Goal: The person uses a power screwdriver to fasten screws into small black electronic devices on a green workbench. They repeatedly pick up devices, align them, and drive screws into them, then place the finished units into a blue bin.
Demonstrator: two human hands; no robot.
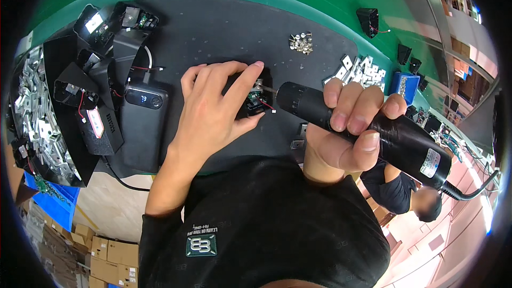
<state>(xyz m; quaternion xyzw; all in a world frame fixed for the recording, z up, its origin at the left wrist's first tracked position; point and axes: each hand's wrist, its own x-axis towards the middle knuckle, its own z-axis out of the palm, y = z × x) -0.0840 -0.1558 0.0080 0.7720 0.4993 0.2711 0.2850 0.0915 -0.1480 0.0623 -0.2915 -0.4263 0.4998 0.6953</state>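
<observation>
My left hand (210,98) is closed round a small black plastic housing (256,109) on the dark mat, thumb and index finger on its sides. Inside the housing a green circuit board shows, and a short red-and-black wire with a white connector (273,111) sticks out. My right hand (354,122) grips a black corded electric screwdriver (413,146), held nearly level. Its bit (271,90) points left and reaches the housing's open side; whether it sits on a screw is too small to tell.
Loose screws (301,43) lie beyond the screwdriver, near metal plates (365,72) and a blue bin (404,88). At left are a black box of metal pieces (45,128), several black housings (74,88) and a power bank (144,133). Another person (394,186) is at right.
</observation>
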